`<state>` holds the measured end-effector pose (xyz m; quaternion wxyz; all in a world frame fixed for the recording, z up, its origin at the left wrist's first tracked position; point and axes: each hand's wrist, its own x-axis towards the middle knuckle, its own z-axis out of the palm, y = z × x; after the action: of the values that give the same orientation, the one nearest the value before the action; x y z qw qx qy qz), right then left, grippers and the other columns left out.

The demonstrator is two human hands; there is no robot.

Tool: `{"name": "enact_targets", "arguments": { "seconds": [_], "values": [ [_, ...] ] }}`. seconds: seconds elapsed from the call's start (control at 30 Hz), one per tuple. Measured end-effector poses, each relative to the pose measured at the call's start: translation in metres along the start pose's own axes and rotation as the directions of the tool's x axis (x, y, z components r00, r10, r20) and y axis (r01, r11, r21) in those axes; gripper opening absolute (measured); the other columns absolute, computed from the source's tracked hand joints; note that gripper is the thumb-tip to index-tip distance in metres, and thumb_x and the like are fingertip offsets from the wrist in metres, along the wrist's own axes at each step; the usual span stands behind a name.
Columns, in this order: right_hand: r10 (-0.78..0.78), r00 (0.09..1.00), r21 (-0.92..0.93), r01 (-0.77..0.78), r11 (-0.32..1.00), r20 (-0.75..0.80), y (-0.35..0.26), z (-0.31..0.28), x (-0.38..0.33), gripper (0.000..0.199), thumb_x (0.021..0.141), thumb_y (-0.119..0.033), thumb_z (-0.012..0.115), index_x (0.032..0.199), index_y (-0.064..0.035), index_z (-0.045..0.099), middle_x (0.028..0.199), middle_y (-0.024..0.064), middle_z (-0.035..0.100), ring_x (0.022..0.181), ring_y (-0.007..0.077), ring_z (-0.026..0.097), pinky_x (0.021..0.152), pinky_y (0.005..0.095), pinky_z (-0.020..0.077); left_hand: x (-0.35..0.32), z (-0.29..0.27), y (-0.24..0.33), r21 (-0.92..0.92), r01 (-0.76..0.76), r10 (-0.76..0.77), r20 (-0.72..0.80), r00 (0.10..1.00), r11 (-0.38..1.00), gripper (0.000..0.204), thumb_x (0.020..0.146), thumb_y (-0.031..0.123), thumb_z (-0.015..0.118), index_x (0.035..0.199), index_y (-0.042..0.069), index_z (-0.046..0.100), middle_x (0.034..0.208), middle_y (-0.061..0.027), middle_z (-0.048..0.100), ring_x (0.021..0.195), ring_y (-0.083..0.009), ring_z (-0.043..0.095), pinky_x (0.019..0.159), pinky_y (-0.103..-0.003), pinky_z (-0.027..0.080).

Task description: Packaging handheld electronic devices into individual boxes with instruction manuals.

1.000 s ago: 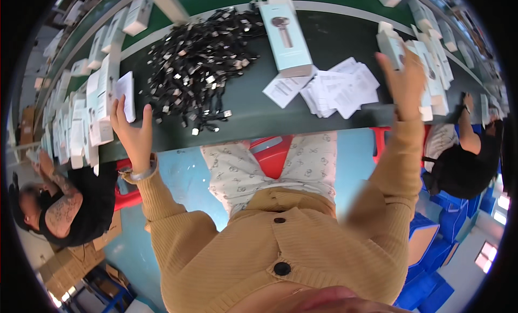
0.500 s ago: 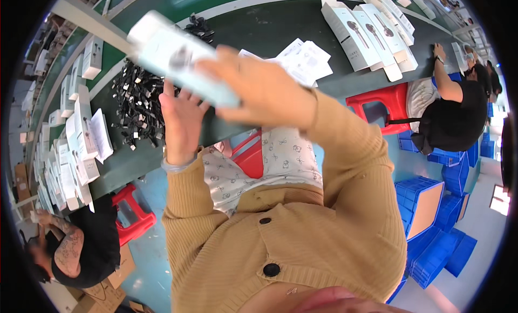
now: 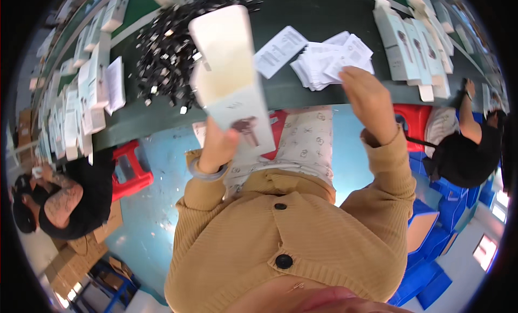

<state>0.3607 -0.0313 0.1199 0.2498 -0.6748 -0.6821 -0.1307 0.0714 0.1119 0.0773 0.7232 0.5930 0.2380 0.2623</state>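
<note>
My left hand (image 3: 218,145) grips a white carton (image 3: 245,116) with a dark product picture on its side. The carton stands tilted, its top end unfolded and a long pale flap (image 3: 224,29) raised away from me. To the right, my right hand (image 3: 372,100) reaches to the near edge of a loose pile of folded white leaflets (image 3: 318,67); its bent fingertips touch or hover just at the top ones, and whether a sheet is pinched cannot be made out. One leaflet (image 3: 280,48) lies apart, left of the pile. Behind the carton spreads a heap of black cables (image 3: 167,54).
White cartons (image 3: 404,48) stand grouped at the right of the dark table (image 3: 302,100); more cartons (image 3: 70,118) line its left end. Co-workers sit at both sides, near a red stool (image 3: 129,170) on the left. Blue crates (image 3: 431,259) are stacked at lower right.
The carton has passed from my right hand to my left, and its flap now stands raised. My right hand has moved right, over to the leaflets. My view has shifted slightly.
</note>
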Motion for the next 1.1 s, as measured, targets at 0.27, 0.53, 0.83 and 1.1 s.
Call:
{"name": "enact_targets", "arguments": {
  "seconds": [0.27, 0.53, 0.83, 1.1],
  "values": [
    [0.115, 0.978, 0.009, -0.115, 0.993, -0.173, -0.008, -0.031, 0.038, 0.016, 0.068, 0.002, 0.073, 0.079, -0.0020, 0.062, 0.074, 0.0088, 0.063, 0.061, 0.0225, 0.061, 0.055, 0.0275, 0.0485, 0.008, 0.013, 0.000, 0.230, -0.205, 0.213, -0.010, 0.977, 0.951, 0.093, 0.063, 0.036, 0.086, 0.133, 0.000, 0.037, 0.118, -0.0112, 0.057, 0.108, -0.0188, 0.054, 0.093, -0.033, 0.042],
    [0.171, 0.912, 0.230, -0.269, 0.935, 0.372, 0.006, -0.012, 0.031, 0.019, 0.072, -0.008, 0.073, 0.084, 0.0015, 0.063, 0.088, 0.0109, 0.066, 0.067, 0.0228, 0.060, 0.063, 0.0291, 0.0486, -0.001, 0.003, -0.005, 0.227, -0.175, 0.179, 0.000, 0.984, 0.958, 0.091, 0.065, 0.041, 0.084, 0.132, 0.000, 0.037, 0.116, -0.0115, 0.058, 0.107, -0.0197, 0.055, 0.092, -0.033, 0.043],
    [0.092, 0.913, 0.200, -0.185, 0.962, 0.398, 0.017, -0.015, 0.028, 0.011, 0.076, -0.005, 0.069, 0.085, 0.0004, 0.066, 0.082, 0.0126, 0.067, 0.068, 0.0285, 0.063, 0.065, 0.0296, 0.0511, 0.001, 0.005, -0.006, 0.181, -0.140, 0.133, 0.052, 0.990, 0.974, 0.089, 0.068, 0.047, 0.081, 0.131, 0.000, 0.038, 0.116, -0.0099, 0.057, 0.107, -0.0180, 0.054, 0.090, -0.033, 0.043],
    [0.108, 0.908, 0.239, -0.219, 0.946, 0.406, 0.025, -0.018, 0.035, 0.015, 0.077, -0.016, 0.072, 0.079, -0.0029, 0.067, 0.073, 0.0091, 0.066, 0.062, 0.0210, 0.062, 0.055, 0.0293, 0.0463, 0.001, 0.004, -0.003, 0.137, -0.101, 0.094, 0.056, 0.994, 0.985, 0.088, 0.070, 0.044, 0.080, 0.132, 0.000, 0.037, 0.117, -0.0103, 0.056, 0.108, -0.0182, 0.053, 0.091, -0.033, 0.043]
  ]
}}
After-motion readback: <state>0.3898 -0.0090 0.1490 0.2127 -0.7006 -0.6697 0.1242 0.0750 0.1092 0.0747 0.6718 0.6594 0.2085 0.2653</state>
